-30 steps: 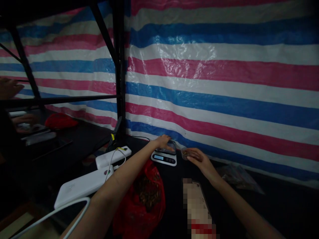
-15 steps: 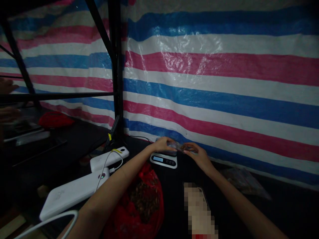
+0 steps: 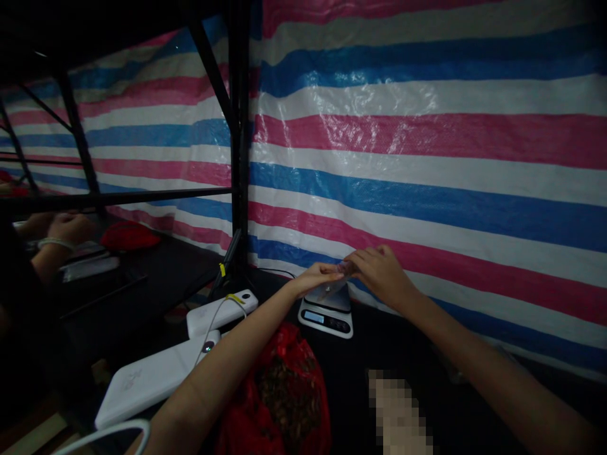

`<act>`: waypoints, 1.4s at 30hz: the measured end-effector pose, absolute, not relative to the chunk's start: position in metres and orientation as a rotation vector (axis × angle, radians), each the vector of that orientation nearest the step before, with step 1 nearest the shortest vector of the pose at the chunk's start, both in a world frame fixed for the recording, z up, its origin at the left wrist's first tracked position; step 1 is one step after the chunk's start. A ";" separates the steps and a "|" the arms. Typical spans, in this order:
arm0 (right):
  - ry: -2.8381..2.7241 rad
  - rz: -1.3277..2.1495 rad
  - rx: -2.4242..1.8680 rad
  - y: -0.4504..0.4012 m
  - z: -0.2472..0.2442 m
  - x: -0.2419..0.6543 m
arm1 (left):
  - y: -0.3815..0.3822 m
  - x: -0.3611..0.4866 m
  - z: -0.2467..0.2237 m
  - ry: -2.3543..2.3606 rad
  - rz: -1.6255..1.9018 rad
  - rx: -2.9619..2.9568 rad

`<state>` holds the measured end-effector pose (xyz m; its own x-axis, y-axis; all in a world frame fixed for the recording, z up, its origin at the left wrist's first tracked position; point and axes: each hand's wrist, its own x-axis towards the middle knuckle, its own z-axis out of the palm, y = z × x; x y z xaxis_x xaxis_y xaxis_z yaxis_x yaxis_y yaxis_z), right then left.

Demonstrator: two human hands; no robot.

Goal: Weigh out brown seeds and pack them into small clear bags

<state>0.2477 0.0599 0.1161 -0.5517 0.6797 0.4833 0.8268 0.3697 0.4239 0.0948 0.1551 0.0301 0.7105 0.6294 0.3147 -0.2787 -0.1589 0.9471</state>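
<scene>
Above the small digital kitchen scale [image 3: 326, 321], both hands meet at a small clear plastic bag [image 3: 331, 289]. My left hand [image 3: 317, 278] pinches the bag from the left, near its upper part. From the right, my right hand [image 3: 382, 273] arches over the bag's top with its fingers bent down and together; its fingertips are partly hidden, and what they hold cannot be made out. Nearer to me, beneath my left forearm, lies an open red plastic bag [image 3: 323, 404] filled with small brown dried pieces [image 3: 290, 397].
Two white power banks [image 3: 152, 376] [image 3: 215, 314] with a white cable lie at left. A pixelated object [image 3: 401, 411] lies in front. A black frame post [image 3: 240, 126] and striped sheeting [image 3: 427, 177] stand behind. Another person's hand [image 3: 71, 229] works at far left.
My right hand has risen and turned over above the clear bag, where before it held brown pieces beside it. My left hand stays on the bag. The view has shifted left slightly.
</scene>
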 end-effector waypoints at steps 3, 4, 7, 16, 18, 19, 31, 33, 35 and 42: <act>-2.522 -1.108 -1.304 0.056 0.124 0.239 | 0.155 0.094 0.028 0.277 0.829 1.507; -2.527 -1.134 -1.300 0.054 0.126 0.238 | 0.155 0.093 0.029 0.275 0.824 1.515; -2.446 -1.155 -1.319 0.048 0.128 0.244 | 0.156 0.092 0.035 0.284 0.788 1.600; -2.232 -1.280 -1.519 -0.007 0.116 0.268 | 0.182 0.105 0.031 0.677 0.607 2.345; -2.234 -1.257 -1.566 -0.021 0.112 0.261 | 0.180 0.106 0.026 0.750 0.543 2.504; -2.238 -1.225 -1.584 -0.028 0.109 0.256 | 0.177 0.104 0.025 0.775 0.531 2.542; -2.243 -0.067 -1.534 -0.072 0.048 0.182 | 0.071 -0.007 0.059 0.659 0.106 2.493; -2.277 -0.049 -1.542 -0.076 0.037 0.169 | 0.060 -0.020 0.045 0.743 0.055 2.514; -2.305 -0.121 -1.536 -0.081 0.030 0.157 | 0.052 -0.027 0.033 0.808 0.109 2.526; -2.353 -0.276 -1.596 -0.097 0.032 0.129 | 0.047 -0.032 0.014 0.719 0.336 2.616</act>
<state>0.1293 -0.0973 0.0324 -0.3480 0.8747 0.3375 0.9290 0.3702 -0.0015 -0.0317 0.0466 0.0141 0.8386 0.5312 0.1211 0.4339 -0.7855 0.4412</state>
